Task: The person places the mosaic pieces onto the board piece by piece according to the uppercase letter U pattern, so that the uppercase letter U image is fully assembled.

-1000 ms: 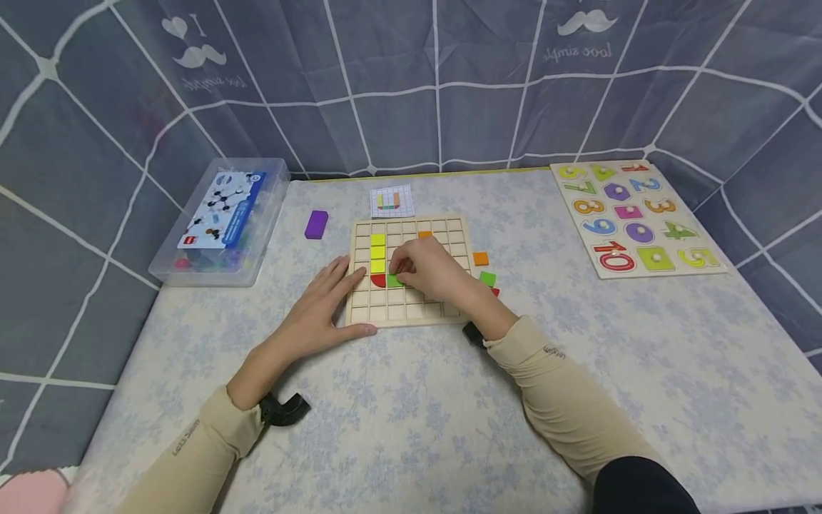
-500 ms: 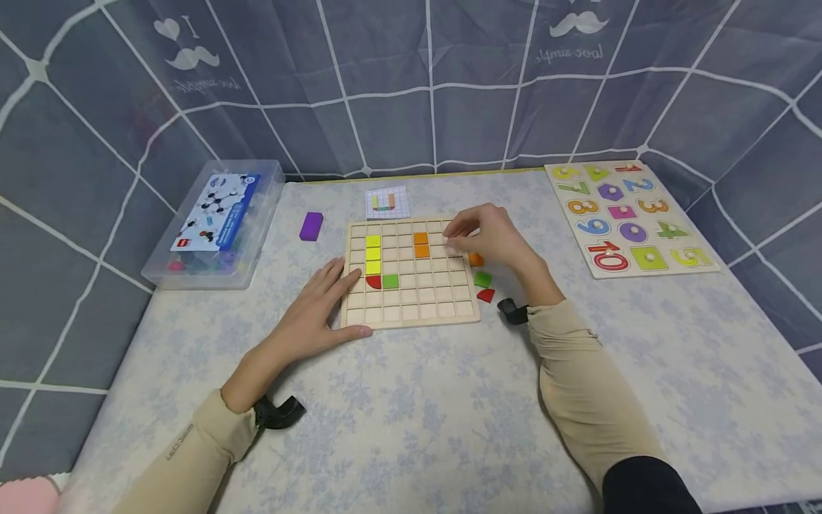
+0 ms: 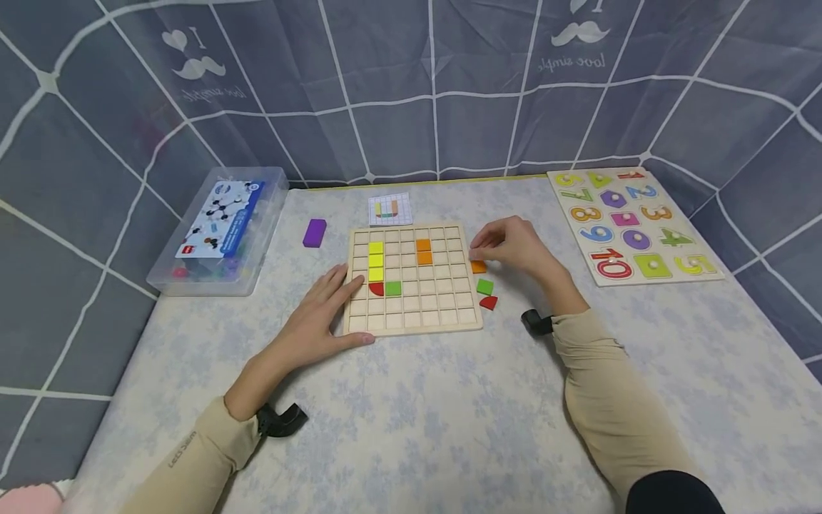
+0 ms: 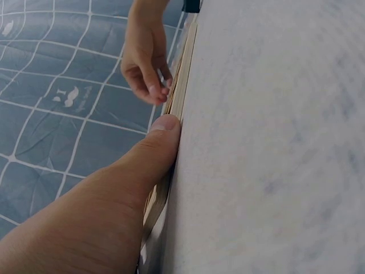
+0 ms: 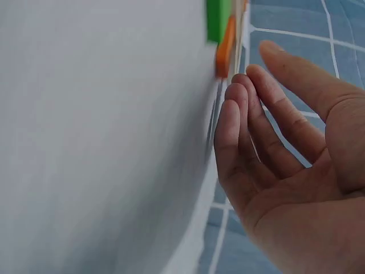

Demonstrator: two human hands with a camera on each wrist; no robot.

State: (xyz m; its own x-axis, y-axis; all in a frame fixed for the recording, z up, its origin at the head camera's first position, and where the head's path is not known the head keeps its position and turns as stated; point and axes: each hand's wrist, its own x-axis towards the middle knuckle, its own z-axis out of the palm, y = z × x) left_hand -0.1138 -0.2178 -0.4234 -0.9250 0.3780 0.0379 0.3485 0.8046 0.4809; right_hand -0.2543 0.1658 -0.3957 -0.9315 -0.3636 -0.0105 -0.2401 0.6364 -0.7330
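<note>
My left hand [image 3: 315,321] rests along the left edge of the wooden grid board [image 3: 411,325], fingers spread, its thumb at the front edge. On the board are a yellow column [image 3: 375,261], a red quarter-round [image 3: 377,289], a green square [image 3: 393,288] and two orange squares [image 3: 424,251]. Right of the board, my right hand [image 3: 521,250] hovers at a loose orange tile [image 3: 478,267]. The right wrist view shows that hand [image 5: 279,148] with thumb and fingers apart, holding nothing, just short of the orange tile [image 5: 225,54].
Beside the board's right edge lie a loose green tile [image 3: 484,287] and a red one [image 3: 489,303]. A pattern card [image 3: 389,209] lies behind the board, a purple block [image 3: 315,233] to its left. A plastic box [image 3: 212,278] stands far left, a number puzzle [image 3: 632,228] far right.
My right hand has let go of the green square on the board and moved right, past the board's edge to the loose orange tile. My left hand has stayed at the board.
</note>
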